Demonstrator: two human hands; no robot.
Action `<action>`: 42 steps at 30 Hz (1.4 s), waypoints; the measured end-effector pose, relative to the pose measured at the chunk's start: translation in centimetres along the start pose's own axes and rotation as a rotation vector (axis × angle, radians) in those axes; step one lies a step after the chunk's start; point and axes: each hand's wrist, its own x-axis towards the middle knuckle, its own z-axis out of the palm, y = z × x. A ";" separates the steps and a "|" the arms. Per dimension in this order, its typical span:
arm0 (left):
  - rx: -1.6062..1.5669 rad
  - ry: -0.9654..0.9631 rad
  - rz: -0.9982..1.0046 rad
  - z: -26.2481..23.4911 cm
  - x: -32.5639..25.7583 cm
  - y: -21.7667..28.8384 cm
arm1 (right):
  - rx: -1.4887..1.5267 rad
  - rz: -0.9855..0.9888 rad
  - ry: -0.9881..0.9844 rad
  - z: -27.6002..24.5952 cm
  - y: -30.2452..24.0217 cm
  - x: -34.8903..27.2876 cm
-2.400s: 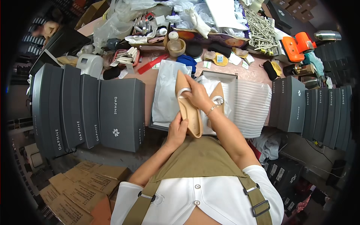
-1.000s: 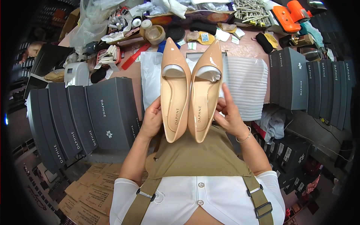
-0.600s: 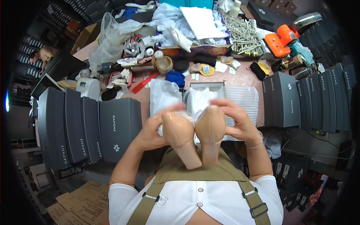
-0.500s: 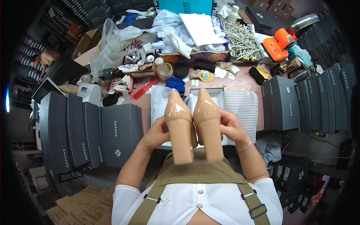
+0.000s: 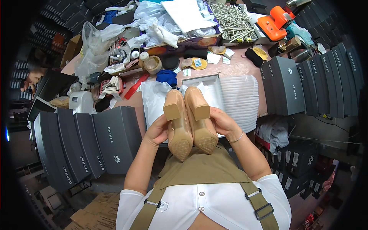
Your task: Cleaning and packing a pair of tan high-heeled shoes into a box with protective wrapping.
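Observation:
A pair of beige patent block-heel pumps is held up side by side in front of my apron, soles facing me and pointed toes down toward my body. My left hand is closed around the side of the left pump. On the other side, my right hand grips the right pump. Textured tread shows on both soles; the fingers behind the shoes are partly hidden. Just beyond the shoes lie an opened shoebox with white paper inside and a sheet of white wrapping.
Ribbed white padding lies right of the opened box. Dark shoeboxes stand in rows at the left and right. A red comb-like tool, a tray of metal rods and an orange device sit farther back.
Both pumps have been tipped over, so the soles and toes now face me, with the heels farther away. The view has shifted slightly; both hands keep their hold.

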 end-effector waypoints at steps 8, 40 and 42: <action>0.058 -0.017 0.037 2.0 0.3 0.2 | -0.271 -0.226 0.083 -2.4 -2.9 -2.0; 1.997 0.676 0.284 -11.4 7.2 13.6 | -0.593 0.052 0.136 -2.5 1.8 -8.4; 1.889 0.629 0.132 -13.9 8.2 13.8 | -0.518 -0.009 0.202 -1.3 3.4 -9.2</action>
